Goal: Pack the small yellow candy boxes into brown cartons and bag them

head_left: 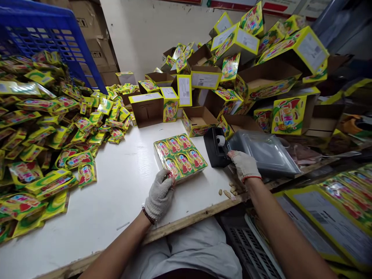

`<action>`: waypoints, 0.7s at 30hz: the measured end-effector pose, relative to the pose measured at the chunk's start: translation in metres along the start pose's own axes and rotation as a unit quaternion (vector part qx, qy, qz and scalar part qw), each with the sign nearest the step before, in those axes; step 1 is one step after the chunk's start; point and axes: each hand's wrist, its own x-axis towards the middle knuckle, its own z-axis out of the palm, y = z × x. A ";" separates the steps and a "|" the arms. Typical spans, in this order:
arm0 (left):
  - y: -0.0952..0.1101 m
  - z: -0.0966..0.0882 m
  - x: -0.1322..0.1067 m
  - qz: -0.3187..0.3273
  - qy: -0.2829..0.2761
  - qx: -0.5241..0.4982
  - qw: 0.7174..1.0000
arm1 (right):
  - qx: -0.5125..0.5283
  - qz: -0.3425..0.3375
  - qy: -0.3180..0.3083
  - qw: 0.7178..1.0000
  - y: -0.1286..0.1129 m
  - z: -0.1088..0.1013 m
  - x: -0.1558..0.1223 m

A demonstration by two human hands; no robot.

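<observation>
- Bundle of packets lies on the table; our left hand grips its near corner.
- Right hand rests on the tape dispenser; we cannot tell if it grasps anything.
- Taping step, we judge; it calls for a strip torn off with the bundle held steady.

**Worktable Layout**

A bundle of packets lay at the centre of the table, with the left hand closed on its near left corner. The tape dispenser stood just right of the bundle, and the right hand touched its near side. A stack of bags lay right of the dispenser. Loose packets were heaped at the left, before a crate. Cartons were piled behind.
</observation>
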 end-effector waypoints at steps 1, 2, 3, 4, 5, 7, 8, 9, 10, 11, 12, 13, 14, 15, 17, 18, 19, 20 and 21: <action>0.000 -0.001 0.000 -0.001 0.000 0.000 1.000 | 0.007 0.008 0.017 1.000 0.000 -0.001 -0.004; 0.001 -0.002 0.001 -0.003 0.000 0.000 1.000 | 0.012 0.017 0.034 0.999 -0.001 -0.003 -0.010; 0.002 -0.002 0.001 -0.005 0.000 -0.001 1.000 | 0.012 0.024 0.049 0.998 -0.001 -0.005 -0.017; 0.003 -0.002 0.002 -0.006 0.002 0.000 1.000 | 0.015 0.029 0.062 0.998 -0.001 -0.006 -0.026; 0.003 -0.002 0.002 -0.006 0.003 0.001 1.000 | 0.028 0.039 0.070 0.996 -0.001 -0.007 -0.036; 0.004 -0.002 0.003 -0.003 0.004 0.003 1.000 | 0.108 0.089 0.072 0.988 0.002 -0.004 -0.057; 0.004 -0.002 0.003 -0.001 0.004 0.004 1.000 | 0.161 0.120 0.068 0.977 0.004 -0.001 -0.066; 0.003 -0.002 0.003 0.001 0.002 0.005 1.000 | 0.212 0.149 0.062 0.964 0.006 0.004 -0.073; 0.003 -0.003 0.004 0.003 -0.001 0.006 1.000 | 0.254 0.170 0.057 0.951 0.009 0.010 -0.077; 0.003 -0.004 0.004 0.002 -0.006 0.007 1.000 | 0.280 0.181 0.053 0.941 0.012 0.018 -0.079; 0.003 -0.005 0.004 0.000 -0.012 0.009 1.000 | 0.297 0.185 0.051 0.936 0.015 0.026 -0.079; 0.004 -0.007 0.005 -0.005 -0.018 0.012 1.000 | 0.306 0.187 0.051 0.932 0.018 0.034 -0.076; 0.005 -0.008 0.005 -0.008 -0.023 0.014 1.000 | 0.317 0.191 0.049 0.928 0.021 0.041 -0.072; 0.005 -0.009 0.005 -0.010 -0.027 0.016 0.999 | 0.326 0.197 0.047 0.923 0.023 0.047 -0.068; 0.007 -0.010 0.006 -0.014 -0.029 0.016 0.999 | 0.336 0.205 0.041 0.918 0.026 0.056 -0.060; 0.008 -0.010 0.007 -0.016 -0.026 0.013 0.999 | 0.338 0.207 0.035 0.917 0.026 0.058 -0.058; 0.009 -0.011 0.007 -0.020 -0.022 0.009 1.000 | 0.341 0.207 0.028 0.917 0.025 0.058 -0.058; 0.009 -0.011 0.008 -0.026 -0.018 0.003 0.999 | 0.344 0.203 0.019 0.916 0.023 0.056 -0.060; 0.010 -0.011 0.008 -0.035 -0.014 -0.004 0.999 | 0.349 0.197 0.008 0.916 0.019 0.053 -0.065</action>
